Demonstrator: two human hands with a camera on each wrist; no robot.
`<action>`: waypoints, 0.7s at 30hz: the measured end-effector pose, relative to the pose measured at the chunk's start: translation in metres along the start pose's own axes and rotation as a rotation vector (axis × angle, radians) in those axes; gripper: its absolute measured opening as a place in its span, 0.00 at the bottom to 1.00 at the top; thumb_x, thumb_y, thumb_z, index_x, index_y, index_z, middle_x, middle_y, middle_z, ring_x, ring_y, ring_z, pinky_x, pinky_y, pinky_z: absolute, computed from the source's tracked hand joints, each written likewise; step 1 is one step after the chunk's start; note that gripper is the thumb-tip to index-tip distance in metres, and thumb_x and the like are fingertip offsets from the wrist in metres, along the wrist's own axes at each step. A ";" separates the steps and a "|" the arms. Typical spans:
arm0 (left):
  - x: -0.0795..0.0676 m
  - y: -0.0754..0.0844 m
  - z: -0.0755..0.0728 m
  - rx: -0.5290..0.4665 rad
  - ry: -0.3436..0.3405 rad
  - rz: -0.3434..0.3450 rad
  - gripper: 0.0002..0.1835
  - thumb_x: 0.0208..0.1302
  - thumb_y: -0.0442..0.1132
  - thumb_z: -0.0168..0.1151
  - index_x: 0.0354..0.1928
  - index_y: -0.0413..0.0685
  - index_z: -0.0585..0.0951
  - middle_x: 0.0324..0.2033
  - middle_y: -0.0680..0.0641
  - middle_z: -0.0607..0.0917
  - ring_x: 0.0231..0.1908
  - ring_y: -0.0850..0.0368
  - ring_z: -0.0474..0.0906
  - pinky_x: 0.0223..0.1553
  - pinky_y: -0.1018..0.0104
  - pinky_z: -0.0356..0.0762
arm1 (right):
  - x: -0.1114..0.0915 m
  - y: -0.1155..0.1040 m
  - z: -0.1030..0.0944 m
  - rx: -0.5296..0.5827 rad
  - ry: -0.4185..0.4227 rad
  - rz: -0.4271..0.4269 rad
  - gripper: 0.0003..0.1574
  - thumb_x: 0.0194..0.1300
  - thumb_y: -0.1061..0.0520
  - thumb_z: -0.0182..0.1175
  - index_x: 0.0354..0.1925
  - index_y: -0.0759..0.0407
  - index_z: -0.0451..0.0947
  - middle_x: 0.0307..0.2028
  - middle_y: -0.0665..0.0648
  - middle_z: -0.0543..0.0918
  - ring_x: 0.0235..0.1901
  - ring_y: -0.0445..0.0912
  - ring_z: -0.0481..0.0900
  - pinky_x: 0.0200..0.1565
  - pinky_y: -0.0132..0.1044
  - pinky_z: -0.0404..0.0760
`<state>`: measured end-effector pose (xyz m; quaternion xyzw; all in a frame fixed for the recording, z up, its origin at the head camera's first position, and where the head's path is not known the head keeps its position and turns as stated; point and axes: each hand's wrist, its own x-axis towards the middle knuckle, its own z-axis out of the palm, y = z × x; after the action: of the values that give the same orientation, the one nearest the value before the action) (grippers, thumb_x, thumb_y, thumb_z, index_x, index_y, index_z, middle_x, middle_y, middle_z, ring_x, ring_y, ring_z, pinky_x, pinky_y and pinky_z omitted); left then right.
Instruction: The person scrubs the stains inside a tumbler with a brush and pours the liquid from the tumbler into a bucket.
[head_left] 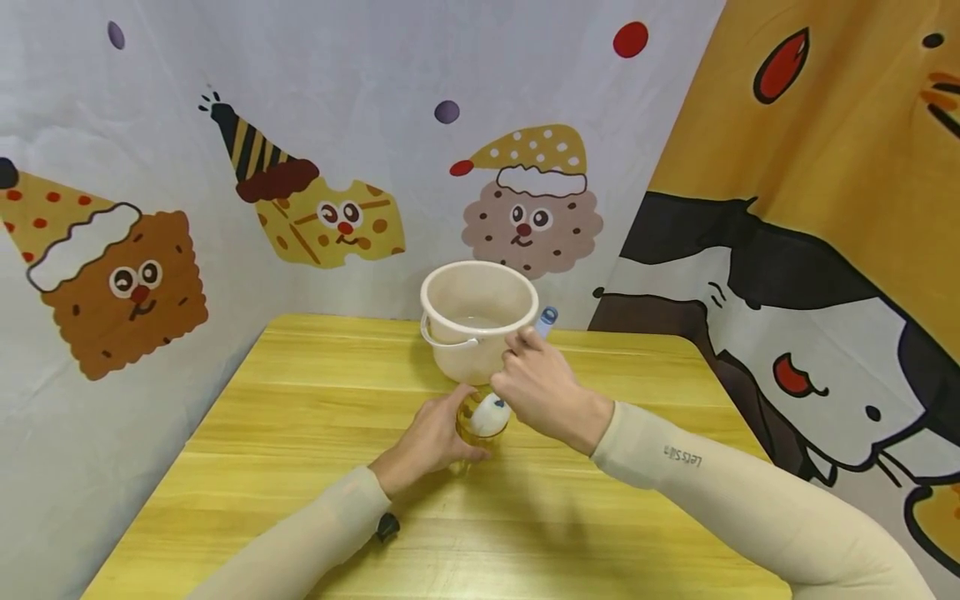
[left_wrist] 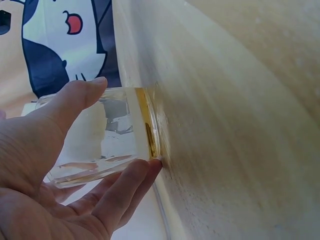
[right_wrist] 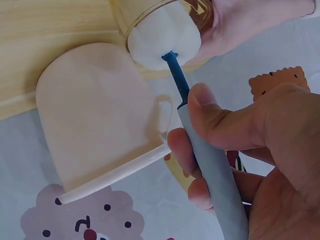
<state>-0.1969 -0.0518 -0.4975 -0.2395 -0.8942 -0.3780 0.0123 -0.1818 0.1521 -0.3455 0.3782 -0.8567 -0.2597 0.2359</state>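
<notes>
My left hand (head_left: 432, 437) grips a clear, amber-tinted glass (left_wrist: 117, 127) around its side, thumb on one side and fingers on the other. In the left wrist view the glass's base is right at the tabletop. With curled fingers and thumb, my right hand (head_left: 542, 383) holds the grey-blue handle (right_wrist: 210, 170) of a bottle brush. The brush's white sponge head (right_wrist: 162, 35) is partly inside the glass's mouth, its lower part seen through the glass. In the head view the handle tilts up and away to the right, its hanging loop end (head_left: 549, 316) above my fist.
Just behind the glass stands a cream plastic bucket (head_left: 461, 354) with its handle hanging at the front left. A small black object (head_left: 387, 527) lies beside my left sleeve on the yellow wooden table (head_left: 300, 417). A cartoon-printed curtain (head_left: 360, 75) hangs around the table's back and sides.
</notes>
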 end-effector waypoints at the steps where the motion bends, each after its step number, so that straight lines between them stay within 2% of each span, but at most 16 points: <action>1: 0.000 0.000 0.000 -0.003 -0.002 0.001 0.51 0.50 0.47 0.99 0.74 0.46 0.79 0.55 0.41 0.95 0.54 0.45 0.93 0.54 0.47 0.95 | 0.000 0.000 0.000 0.004 -0.002 0.001 0.11 0.58 0.59 0.83 0.27 0.46 0.90 0.31 0.53 0.92 0.47 0.51 0.80 0.62 0.46 0.72; 8: 0.000 0.001 0.000 -0.016 -0.008 -0.009 0.52 0.49 0.46 0.99 0.74 0.46 0.79 0.56 0.41 0.95 0.55 0.43 0.93 0.57 0.46 0.95 | -0.001 0.001 -0.001 0.066 -0.042 0.007 0.11 0.53 0.58 0.86 0.29 0.46 0.91 0.31 0.53 0.93 0.48 0.52 0.81 0.63 0.47 0.74; 14: 0.000 0.001 0.002 -0.016 -0.014 -0.030 0.51 0.48 0.45 1.00 0.74 0.47 0.79 0.56 0.41 0.94 0.56 0.43 0.93 0.58 0.45 0.95 | -0.001 0.003 0.001 0.098 -0.062 0.001 0.15 0.50 0.58 0.86 0.26 0.44 0.87 0.30 0.51 0.92 0.46 0.52 0.81 0.62 0.48 0.75; 21: 0.001 0.001 0.002 -0.003 -0.013 -0.029 0.51 0.48 0.45 1.00 0.73 0.50 0.79 0.56 0.42 0.94 0.56 0.44 0.93 0.58 0.46 0.95 | -0.002 0.006 0.003 0.161 -0.072 0.007 0.17 0.52 0.53 0.90 0.27 0.43 0.87 0.29 0.49 0.90 0.45 0.52 0.81 0.62 0.49 0.75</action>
<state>-0.1971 -0.0495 -0.4977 -0.2290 -0.8970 -0.3780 0.0004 -0.1851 0.1578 -0.3444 0.3834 -0.8840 -0.2029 0.1747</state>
